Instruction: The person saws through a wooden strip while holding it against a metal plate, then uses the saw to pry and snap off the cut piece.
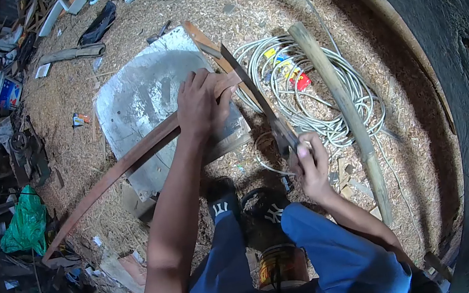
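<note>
My left hand presses down on a long, curved reddish-brown wooden strip, its fingers wrapped over the wood near the upper end. The strip lies across a worn metal-topped board and its other end reaches down to the lower left. In my right hand is the handle end of a handsaw with a long dark blade. The blade slants up and left, right at the pale end of the strip. Behind the blade, an orange-brown piece of wood sticks out past the board's corner.
A coil of pale cable lies right of the blade, with a round wooden pole across it. Wood shavings cover the ground. A big dark curved form rises at the right. Scrap and a green bag lie left.
</note>
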Tool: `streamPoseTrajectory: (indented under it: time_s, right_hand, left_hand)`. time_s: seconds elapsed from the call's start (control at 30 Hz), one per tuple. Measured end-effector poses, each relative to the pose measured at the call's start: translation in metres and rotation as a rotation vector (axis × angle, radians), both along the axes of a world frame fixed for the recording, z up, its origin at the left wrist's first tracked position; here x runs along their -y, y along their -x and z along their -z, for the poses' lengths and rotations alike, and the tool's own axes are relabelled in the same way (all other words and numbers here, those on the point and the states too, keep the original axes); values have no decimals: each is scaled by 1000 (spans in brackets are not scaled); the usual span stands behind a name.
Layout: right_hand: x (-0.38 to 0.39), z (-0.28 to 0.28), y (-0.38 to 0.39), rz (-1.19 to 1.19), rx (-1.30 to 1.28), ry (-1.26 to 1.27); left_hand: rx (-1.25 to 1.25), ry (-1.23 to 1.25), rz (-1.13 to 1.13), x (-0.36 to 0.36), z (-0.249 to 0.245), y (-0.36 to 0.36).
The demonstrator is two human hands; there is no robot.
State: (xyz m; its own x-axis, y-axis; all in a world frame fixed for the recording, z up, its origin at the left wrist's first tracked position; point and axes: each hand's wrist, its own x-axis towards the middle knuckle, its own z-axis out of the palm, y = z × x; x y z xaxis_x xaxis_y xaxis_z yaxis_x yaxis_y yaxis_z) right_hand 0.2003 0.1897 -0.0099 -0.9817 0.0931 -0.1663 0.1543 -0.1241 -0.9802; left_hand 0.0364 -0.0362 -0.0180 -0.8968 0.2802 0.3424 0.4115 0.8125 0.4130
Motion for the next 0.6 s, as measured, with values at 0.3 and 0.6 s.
streamPoseTrajectory:
  time_s: [0.3, 0.6]
  right_hand:
    - [5, 9, 13, -58, -141, -256]
    - [-19, 33, -50, 1, -52, 22]
  left_hand:
    - [-20, 53, -5, -4, -2, 2]
    - [26, 54, -6, -2, 2, 0]
